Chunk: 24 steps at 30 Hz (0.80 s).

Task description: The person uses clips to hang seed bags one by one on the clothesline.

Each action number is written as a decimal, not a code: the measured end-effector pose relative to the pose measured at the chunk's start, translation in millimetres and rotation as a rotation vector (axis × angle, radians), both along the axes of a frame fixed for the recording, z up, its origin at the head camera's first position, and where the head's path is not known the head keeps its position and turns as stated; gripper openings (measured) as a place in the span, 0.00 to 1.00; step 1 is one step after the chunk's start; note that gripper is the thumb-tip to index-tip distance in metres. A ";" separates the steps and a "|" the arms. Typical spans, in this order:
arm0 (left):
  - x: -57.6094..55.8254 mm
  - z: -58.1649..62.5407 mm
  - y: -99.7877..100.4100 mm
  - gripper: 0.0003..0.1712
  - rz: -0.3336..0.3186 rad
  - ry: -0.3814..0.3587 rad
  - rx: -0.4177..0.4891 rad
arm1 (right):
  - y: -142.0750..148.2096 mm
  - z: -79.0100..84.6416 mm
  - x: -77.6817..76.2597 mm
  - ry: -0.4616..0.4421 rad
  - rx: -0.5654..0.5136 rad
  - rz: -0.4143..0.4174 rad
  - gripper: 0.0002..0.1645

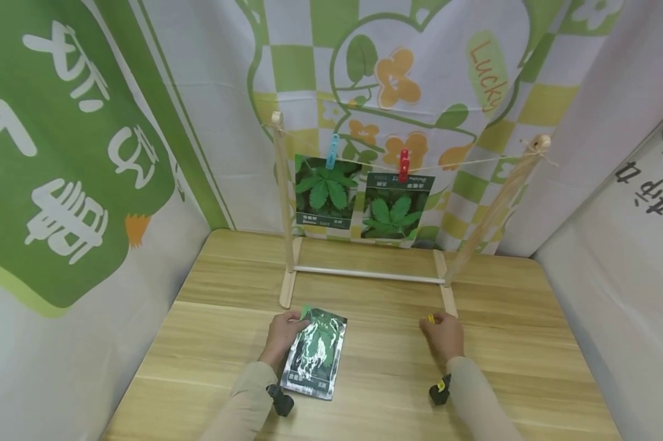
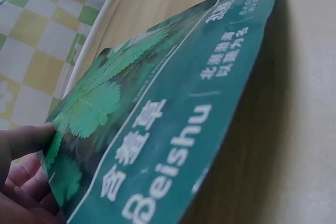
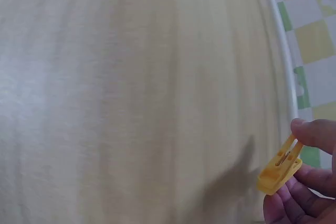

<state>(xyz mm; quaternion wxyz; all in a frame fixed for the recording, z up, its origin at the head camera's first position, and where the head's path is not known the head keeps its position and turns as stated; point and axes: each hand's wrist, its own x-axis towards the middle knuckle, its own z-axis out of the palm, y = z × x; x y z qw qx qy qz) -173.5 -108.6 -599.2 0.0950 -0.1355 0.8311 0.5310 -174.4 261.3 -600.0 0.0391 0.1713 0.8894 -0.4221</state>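
Note:
My left hand (image 1: 283, 334) pinches the upper left edge of a green seed packet (image 1: 316, 352), thumb on its printed face. In the left wrist view the packet (image 2: 142, 108) tilts up off the wood, its leaf picture and white lettering showing. To the right, my right hand (image 1: 444, 335) holds a small yellow clothespin (image 3: 281, 167) between thumb and fingers, above the table. Behind both hands, two similar packets hang from a string: the left packet (image 1: 327, 193) under a blue clothespin (image 1: 332, 152), the right packet (image 1: 395, 208) under a red clothespin (image 1: 404, 165).
The string runs between two wooden posts (image 1: 283, 196) on flat feet, joined low down by a white rod (image 1: 370, 275). This stand is on the wooden table (image 1: 381, 373) near its back edge. A patterned curtain (image 1: 292, 67) hangs behind, with printed cloths at both sides.

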 end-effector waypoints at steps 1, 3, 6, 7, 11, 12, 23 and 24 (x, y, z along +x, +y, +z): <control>-0.4 0.0 -0.4 0.17 -0.003 0.003 0.007 | 0.6 1.8 -0.5 0.004 -0.026 -0.008 0.30; -1.5 0.6 -0.8 0.18 -0.003 -0.001 0.028 | 1.6 7.0 -2.0 0.026 -0.040 -0.017 0.28; -4.1 2.2 -0.6 0.19 0.003 -0.020 0.056 | 3.1 15.9 -5.4 0.066 -0.034 -0.016 0.26; -5.1 3.0 -0.3 0.19 0.006 -0.027 0.057 | 3.5 19.1 -6.8 0.079 -0.023 -0.016 0.26; -8.9 9.5 1.8 0.22 0.029 -0.018 0.070 | 4.5 32.3 -12.4 0.104 -0.012 -0.022 0.25; -9.7 11.3 2.2 0.23 0.035 -0.006 0.070 | 4.3 36.0 -13.5 0.109 -0.015 -0.026 0.25; -14.1 33.2 7.7 0.20 0.071 0.059 0.123 | 4.3 71.7 -18.2 0.197 -0.065 -0.042 0.26; -14.3 35.2 8.4 0.20 0.072 0.062 0.133 | 4.2 74.9 -18.3 0.199 -0.069 -0.040 0.25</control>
